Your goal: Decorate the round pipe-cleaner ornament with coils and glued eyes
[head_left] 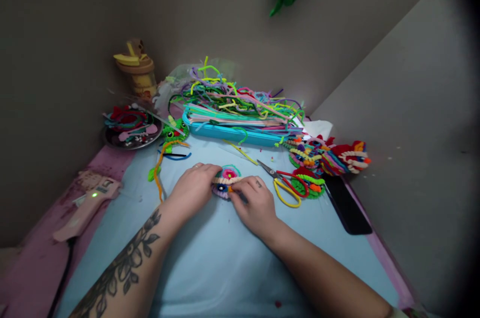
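A small multicoloured pipe-cleaner figure (229, 173) rests on the blue cloth (225, 268) between my hands. It has a pink and teal coil at the top, a cream band, and a dark blue round eye-like part with lilac below. My left hand (197, 185) grips its left edge, fingers bent over it. My right hand (257, 205) pinches its right side near a small orange bit; the fingertips partly hide the contact. Scissors (279, 180) with red and yellow handles lie partly open just right of my right hand.
A blue tray (232, 134) heaped with pipe cleaners stands behind. At left are a pink glue gun (88, 210) with a lit green light, a metal bowl (133, 144) and a green figure (173, 133). Finished-looking colourful figures (339, 156) and a black phone (348, 208) lie right.
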Action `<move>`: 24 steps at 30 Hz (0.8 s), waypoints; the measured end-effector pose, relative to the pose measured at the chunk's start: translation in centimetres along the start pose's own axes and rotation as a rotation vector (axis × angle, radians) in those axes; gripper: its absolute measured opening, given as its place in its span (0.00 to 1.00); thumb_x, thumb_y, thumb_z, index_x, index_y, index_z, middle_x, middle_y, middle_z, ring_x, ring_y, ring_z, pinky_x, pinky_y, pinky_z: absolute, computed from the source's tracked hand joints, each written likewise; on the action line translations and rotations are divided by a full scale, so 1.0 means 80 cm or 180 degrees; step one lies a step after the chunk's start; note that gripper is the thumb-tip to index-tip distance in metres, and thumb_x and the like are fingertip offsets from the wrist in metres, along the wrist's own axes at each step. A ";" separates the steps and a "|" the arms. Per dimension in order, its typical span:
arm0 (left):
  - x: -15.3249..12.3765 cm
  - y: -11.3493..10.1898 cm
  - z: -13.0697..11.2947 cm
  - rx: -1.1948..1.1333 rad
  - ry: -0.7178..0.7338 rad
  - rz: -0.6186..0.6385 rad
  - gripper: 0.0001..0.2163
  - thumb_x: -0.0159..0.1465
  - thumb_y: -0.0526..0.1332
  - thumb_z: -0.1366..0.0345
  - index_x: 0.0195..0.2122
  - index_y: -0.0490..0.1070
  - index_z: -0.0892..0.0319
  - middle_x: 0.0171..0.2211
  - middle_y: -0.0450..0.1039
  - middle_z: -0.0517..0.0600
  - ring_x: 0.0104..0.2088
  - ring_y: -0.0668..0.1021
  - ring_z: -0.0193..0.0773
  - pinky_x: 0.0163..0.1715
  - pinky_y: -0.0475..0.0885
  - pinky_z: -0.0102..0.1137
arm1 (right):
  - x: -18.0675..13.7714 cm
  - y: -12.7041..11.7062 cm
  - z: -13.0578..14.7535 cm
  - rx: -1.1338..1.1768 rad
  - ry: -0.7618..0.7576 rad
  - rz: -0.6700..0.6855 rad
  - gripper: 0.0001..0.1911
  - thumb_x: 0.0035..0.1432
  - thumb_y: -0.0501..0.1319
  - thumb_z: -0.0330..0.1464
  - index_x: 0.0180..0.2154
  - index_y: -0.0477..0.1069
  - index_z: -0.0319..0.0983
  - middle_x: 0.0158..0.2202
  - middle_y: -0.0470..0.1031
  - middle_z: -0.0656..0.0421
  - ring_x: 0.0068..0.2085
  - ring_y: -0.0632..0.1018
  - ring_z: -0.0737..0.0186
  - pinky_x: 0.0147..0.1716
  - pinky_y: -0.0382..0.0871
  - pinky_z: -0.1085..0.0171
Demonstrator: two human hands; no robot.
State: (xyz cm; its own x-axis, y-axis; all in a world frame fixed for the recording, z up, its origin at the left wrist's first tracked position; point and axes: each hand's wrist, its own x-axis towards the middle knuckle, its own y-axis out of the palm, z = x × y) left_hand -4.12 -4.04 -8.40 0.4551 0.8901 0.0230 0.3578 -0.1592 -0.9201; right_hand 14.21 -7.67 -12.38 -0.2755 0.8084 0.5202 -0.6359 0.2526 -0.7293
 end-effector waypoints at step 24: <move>-0.001 0.000 -0.001 -0.0001 0.0028 -0.0012 0.19 0.60 0.50 0.77 0.50 0.70 0.62 0.46 0.76 0.56 0.46 0.75 0.47 0.48 0.68 0.38 | 0.001 -0.002 -0.002 0.0117 -0.0298 0.0027 0.08 0.56 0.59 0.23 0.36 0.69 0.43 0.34 0.78 0.58 0.37 0.74 0.58 0.38 0.69 0.59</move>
State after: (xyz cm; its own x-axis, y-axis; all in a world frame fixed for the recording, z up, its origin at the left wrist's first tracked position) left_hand -4.07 -4.14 -8.40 0.4610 0.8869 0.0298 0.3597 -0.1561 -0.9199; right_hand 14.38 -7.54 -12.30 -0.3460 0.7568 0.5546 -0.6588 0.2248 -0.7179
